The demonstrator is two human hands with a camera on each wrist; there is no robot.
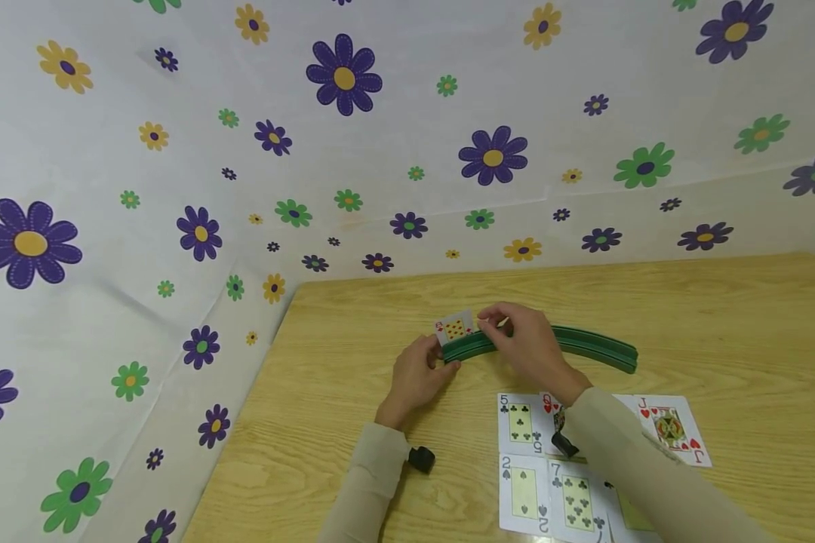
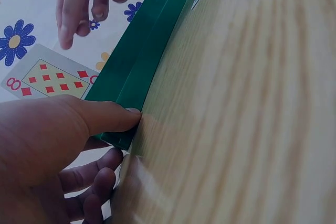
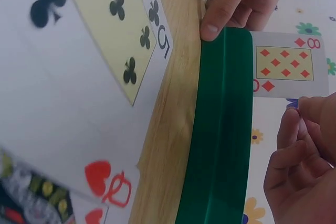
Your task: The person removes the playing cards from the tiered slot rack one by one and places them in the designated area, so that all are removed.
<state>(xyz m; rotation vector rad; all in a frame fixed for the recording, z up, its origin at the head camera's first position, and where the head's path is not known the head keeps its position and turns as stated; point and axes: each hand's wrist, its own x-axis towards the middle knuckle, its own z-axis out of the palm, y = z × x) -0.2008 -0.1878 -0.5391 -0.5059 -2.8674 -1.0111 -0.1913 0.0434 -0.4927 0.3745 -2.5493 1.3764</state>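
A curved green playing card holder [image 1: 594,345] lies across the table. Upright in its left end stands an eight of diamonds [image 1: 453,329], leaning back slightly. My left hand [image 1: 416,375] grips that end of the holder, with the thumb [image 2: 113,117] on its front face and the other fingers curled by its tip. Just right of the card is my right hand [image 1: 526,343], fingers loosely bent and holding nothing. In the right wrist view, its thumb and fingertips are close to the card's edge. The right forearm passes over face-up cards.
Two rows of face-up cards lie nearer me: five of clubs [image 1: 520,424], a partly covered queen of hearts [image 1: 548,401] and jack of hearts [image 1: 670,430] above; two of spades [image 1: 524,494], seven of clubs [image 1: 576,501] and another partly hidden below. A flowered sheet [image 1: 407,151] hangs behind the table.
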